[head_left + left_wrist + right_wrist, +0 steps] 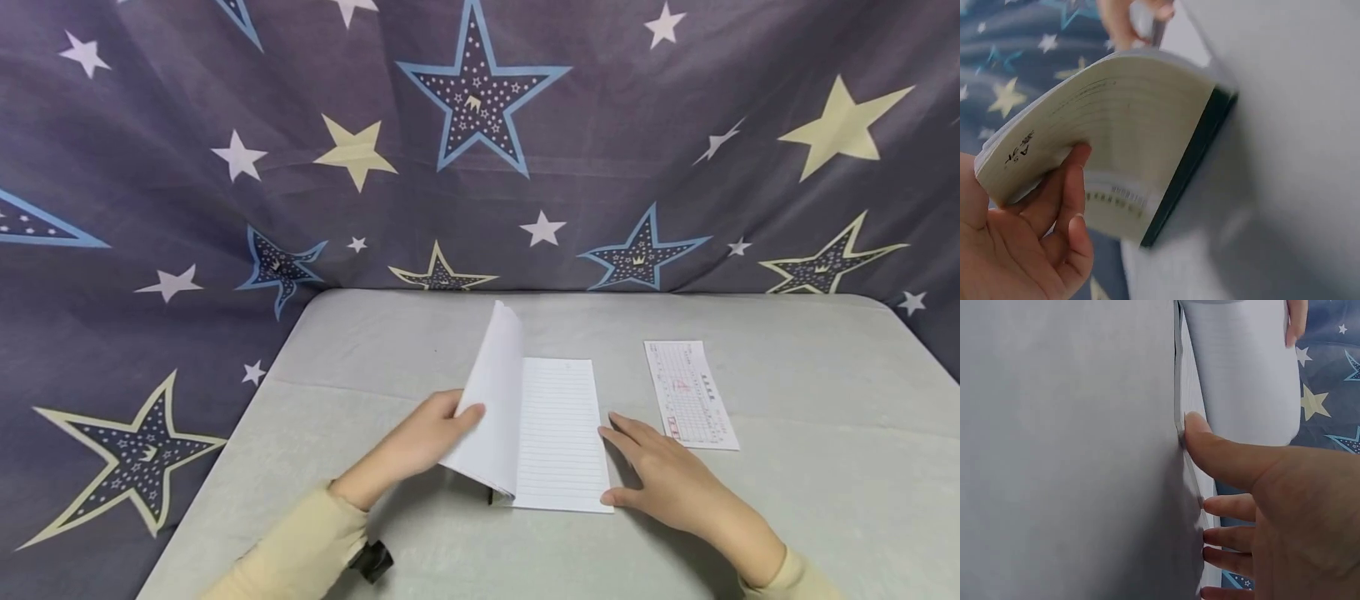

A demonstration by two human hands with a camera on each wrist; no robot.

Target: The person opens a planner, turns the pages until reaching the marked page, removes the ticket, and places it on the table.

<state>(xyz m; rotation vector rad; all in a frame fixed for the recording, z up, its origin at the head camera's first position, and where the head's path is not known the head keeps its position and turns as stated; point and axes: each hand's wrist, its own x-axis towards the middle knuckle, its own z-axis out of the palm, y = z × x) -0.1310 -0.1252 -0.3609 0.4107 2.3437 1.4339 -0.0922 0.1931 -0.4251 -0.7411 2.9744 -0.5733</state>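
A notebook (562, 433) with lined white pages lies spread on the table, its left part lifted and curving upward. My left hand (435, 437) grips that lifted part, thumb on the white page side and fingers behind. In the left wrist view the cream cover (1141, 119) bends in the left hand (1041, 244), and a dark green spine strip (1191, 165) runs along its edge. At the notebook's right edge rests my right hand (663, 475), thumb at the lower corner and fingers spread along the side. The right wrist view shows its fingertips (1213, 505) touching the page edge.
A printed paper slip (690, 396) with red marks lies on the grey table (840, 483), right of the notebook. A dark curtain (480, 217) with stars hangs behind and along the left side. A black wrist device (372, 561) sits at the left sleeve.
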